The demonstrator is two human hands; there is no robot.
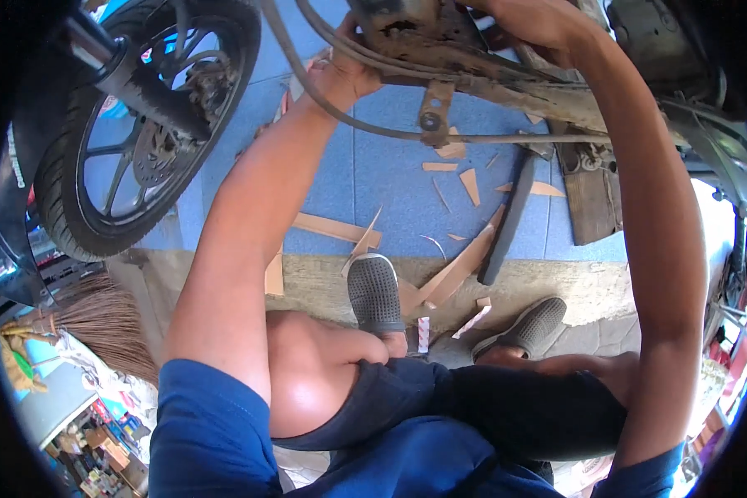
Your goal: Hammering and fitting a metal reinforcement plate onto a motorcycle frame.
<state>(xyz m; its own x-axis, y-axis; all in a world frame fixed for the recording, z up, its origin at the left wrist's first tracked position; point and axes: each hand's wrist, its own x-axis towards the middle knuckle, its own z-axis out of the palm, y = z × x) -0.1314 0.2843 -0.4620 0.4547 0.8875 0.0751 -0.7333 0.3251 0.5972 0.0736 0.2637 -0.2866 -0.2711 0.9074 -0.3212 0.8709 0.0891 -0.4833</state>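
Observation:
A rusty, dirt-caked motorcycle frame (pixel 506 87) spans the top of the view, with black cables (pixel 332 104) looping below it. My left hand (pixel 346 73) reaches behind the cables at the frame's left end, its fingers mostly hidden there. Over the top of the frame, my right hand (pixel 544 26) bends inward with curled fingers, partly cut off by the upper edge. What lies in those fingers is too hidden to name. A metal bracket with a bolt (pixel 432 116) hangs from the frame between both arms.
Cardboard scraps (pixel 465 261) and a black-handled hammer (pixel 510 212) lie on the blue tiled step (pixel 324 183). A wooden block (pixel 589 195) sits right, below the frame. At left stand a motorcycle wheel (pixel 75 224) and a straw broom (pixel 108 319). My shoes (pixel 373 290) are near the step's edge.

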